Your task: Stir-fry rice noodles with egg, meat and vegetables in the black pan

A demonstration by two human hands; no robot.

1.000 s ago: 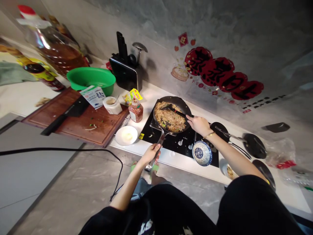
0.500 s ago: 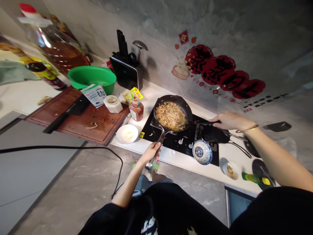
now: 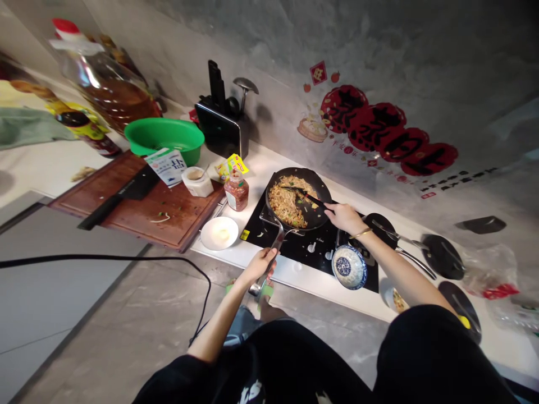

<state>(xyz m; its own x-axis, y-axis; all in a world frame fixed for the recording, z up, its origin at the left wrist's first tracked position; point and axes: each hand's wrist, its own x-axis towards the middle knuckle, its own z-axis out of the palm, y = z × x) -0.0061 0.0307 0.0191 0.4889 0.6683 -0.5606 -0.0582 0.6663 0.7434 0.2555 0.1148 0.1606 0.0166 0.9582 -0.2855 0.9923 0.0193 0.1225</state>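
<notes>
My left hand (image 3: 261,266) is wrapped around the long handle of a dark frying pan (image 3: 320,193), which rests on the left burner of the black stove (image 3: 290,243). Browned, shredded food with green bits (image 3: 288,209) fills the pan's left and front side; bare pan surface shows at the right. In my right hand (image 3: 343,217) is a black spatula (image 3: 312,198) with a red section, its head in among the food. Below my right forearm, a blue-and-white bowl (image 3: 349,267) stands on the stove's right front. Part of the spatula's head is hidden by food.
Left of the stove are a white plate (image 3: 219,233), a jar of red sauce (image 3: 236,191) and a wooden cutting board (image 3: 181,224) bearing a cleaver (image 3: 122,196). Behind them stand a green basin (image 3: 164,134) and a knife block (image 3: 223,129). A second pan (image 3: 381,227) sits at right.
My right hand has swung left with the spatula from the right burner to the pan. The food has been pushed leftward, baring the pan's right side. My left hand keeps its grip.
</notes>
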